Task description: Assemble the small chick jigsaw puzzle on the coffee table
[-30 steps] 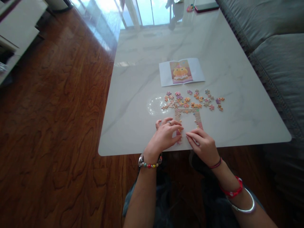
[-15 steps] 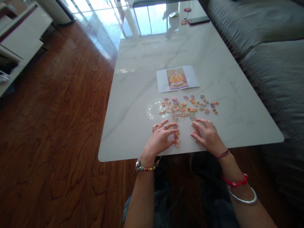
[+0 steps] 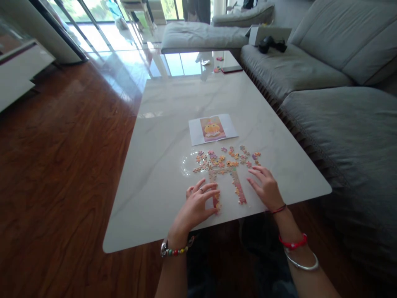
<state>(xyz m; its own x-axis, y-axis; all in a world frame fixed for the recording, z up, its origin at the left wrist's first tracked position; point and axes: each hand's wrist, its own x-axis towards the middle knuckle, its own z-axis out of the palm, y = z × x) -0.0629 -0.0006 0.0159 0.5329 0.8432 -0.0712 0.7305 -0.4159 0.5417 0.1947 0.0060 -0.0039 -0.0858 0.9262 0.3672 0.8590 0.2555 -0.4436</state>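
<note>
Joined jigsaw pieces form a three-sided puzzle frame (image 3: 238, 188) near the table's front edge, its near side without pieces. My left hand (image 3: 198, 201) lies over the left strip of the frame, fingers spread, touching or just above it. To the right of the right strip, my right hand (image 3: 264, 187) hovers over the tabletop with its fingers apart and nothing in them. Several loose puzzle pieces (image 3: 221, 158) are scattered just beyond the frame's far side. Behind them lies a creased paper sheet (image 3: 229, 126) printed with a yellow cartoon figure.
The white marble-patterned table (image 3: 155, 165) has rounded corners. A phone (image 3: 232, 69) and small colourful items lie at its far end. A grey sofa (image 3: 341, 120) runs along the right, with a black object (image 3: 273, 44) on it. Wooden floor (image 3: 68, 165) extends on the left.
My right hand has come off the right strip of the frame and moved right, uncovering it. My left hand stays at the left strip. The head view has tilted up, showing more of the room.
</note>
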